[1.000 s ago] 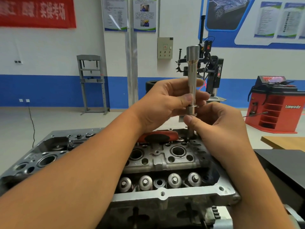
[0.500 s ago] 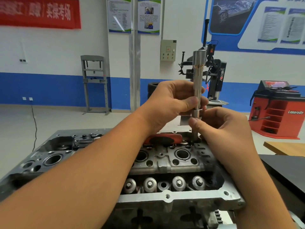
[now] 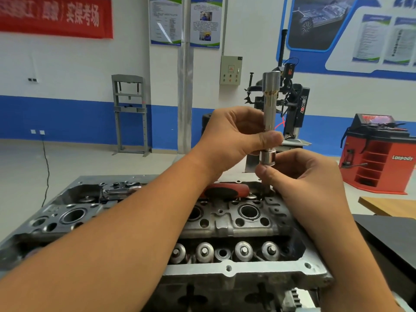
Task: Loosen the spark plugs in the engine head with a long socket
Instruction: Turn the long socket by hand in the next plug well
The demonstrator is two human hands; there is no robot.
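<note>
The long socket [image 3: 270, 109] is held upright above the far right part of the engine head [image 3: 236, 224], its long axis standing close to vertical. It is gripped by both hands. The left hand [image 3: 234, 140] is curled round its lower shaft, the thumb pressed across the front; the right hand [image 3: 301, 176] pinches the stem just under the wider collar [image 3: 267, 157], thumb and fingers curled. Below the right thumb a thin dark shank runs down towards the far edge of the head, beside the red handle [image 3: 225, 190] lying there. Whether its tip is already seated in a plug well cannot be told, since the foot of the tool is hidden behind the fingers.

The spark plugs themselves are not seen; the open round wells [image 3: 249, 211] lie nearer the person than the tool's foot. The coming move is judged to turn on the tool's axis being kept in line with the bore beneath it, directly below the fingers. The right hand is the lower and nearer to the head, so the guiding is likely to fall to it. A tilt could bind the socket in the well.
</note>
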